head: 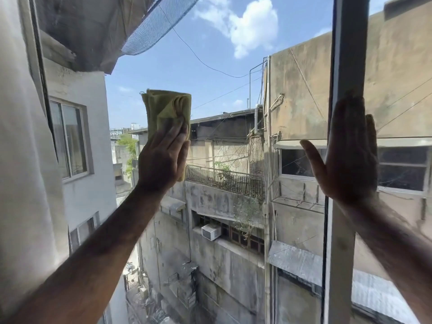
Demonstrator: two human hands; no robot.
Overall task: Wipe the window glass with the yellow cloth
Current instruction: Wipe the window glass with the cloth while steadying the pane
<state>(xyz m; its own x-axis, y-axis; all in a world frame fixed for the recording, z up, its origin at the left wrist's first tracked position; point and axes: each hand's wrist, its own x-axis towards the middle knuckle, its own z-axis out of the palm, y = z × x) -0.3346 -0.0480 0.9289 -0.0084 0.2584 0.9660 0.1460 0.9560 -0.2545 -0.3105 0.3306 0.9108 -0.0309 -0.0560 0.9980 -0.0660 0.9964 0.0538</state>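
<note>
A folded yellow cloth (166, 108) lies flat against the window glass (224, 90), left of centre at mid height. My left hand (161, 157) presses the cloth's lower half onto the pane, fingers together and pointing up. My right hand (348, 155) rests flat and empty on the vertical white frame bar (348, 43) at the right, fingers up, thumb spread to the left over the glass. Both forearms reach up from the bottom corners.
A pale curtain (21, 160) hangs along the left edge next to the dark left frame. Beyond the bar is a second pane (402, 78). Outside are concrete buildings, cables, a balcony railing and blue sky with clouds.
</note>
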